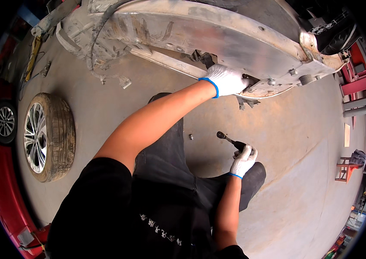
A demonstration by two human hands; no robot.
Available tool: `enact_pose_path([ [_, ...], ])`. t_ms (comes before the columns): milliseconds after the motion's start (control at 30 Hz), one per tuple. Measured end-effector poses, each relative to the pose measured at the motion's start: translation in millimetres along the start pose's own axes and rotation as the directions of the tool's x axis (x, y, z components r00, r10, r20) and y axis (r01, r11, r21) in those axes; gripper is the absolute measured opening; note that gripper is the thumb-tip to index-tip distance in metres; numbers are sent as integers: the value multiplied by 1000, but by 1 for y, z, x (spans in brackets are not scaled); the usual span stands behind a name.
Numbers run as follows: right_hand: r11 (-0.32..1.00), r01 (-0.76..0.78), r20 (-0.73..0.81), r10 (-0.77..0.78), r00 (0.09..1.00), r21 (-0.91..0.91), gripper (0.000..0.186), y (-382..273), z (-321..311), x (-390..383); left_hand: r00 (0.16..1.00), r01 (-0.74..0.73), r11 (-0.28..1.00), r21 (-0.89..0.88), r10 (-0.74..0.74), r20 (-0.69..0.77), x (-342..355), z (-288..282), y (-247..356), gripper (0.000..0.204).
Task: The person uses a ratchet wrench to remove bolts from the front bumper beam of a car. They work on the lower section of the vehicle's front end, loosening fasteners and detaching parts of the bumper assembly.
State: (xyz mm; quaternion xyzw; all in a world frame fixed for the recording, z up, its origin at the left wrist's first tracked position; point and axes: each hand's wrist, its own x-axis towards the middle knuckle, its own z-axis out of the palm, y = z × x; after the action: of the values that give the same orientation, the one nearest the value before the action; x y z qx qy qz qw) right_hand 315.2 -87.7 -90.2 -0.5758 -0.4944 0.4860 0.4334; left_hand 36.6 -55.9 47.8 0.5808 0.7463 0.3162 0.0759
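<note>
My left hand, in a white knit glove with a blue cuff, reaches up to the underside of a large dirty metal beam. It is by a dark opening in the beam, next to a bolt; its fingertips are hidden there. Lower down, above my bent knee, my right hand wears a matching glove and is closed around the black handle of a ratchet wrench. The round head of the ratchet points left and away from me. On the floor to its left lies a small metal piece that looks like a socket.
A muddy wheel stands on the floor at left, near a red car. A dangling hose hangs from the beam's left part. At right are a small stool with a cloth on it and a red metal frame.
</note>
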Motion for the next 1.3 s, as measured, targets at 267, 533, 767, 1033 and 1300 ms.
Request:
enact_pose_path([
  [267,1000,0,11,1,1000,-9,26,2,0,4,976,-38,995,97,58,-209,-4,17,1,29],
  [533,1000,7,4,-7,1000,-6,25,-2,3,0,994,-73,985,158,84,-63,0,8,-3,27],
  [767,1000,9,9,-9,1000,9,24,-3,4,0,973,-125,985,120,145,-181,3,13,-3,29],
  [1033,999,22,13,-21,1000,-41,27,-4,0,-3,905,-398,887,235,338,259,17,3,-16,25],
  [1300,996,-19,38,22,999,-87,27,6,-4,2,983,-85,992,95,68,172,18,7,-9,31],
])
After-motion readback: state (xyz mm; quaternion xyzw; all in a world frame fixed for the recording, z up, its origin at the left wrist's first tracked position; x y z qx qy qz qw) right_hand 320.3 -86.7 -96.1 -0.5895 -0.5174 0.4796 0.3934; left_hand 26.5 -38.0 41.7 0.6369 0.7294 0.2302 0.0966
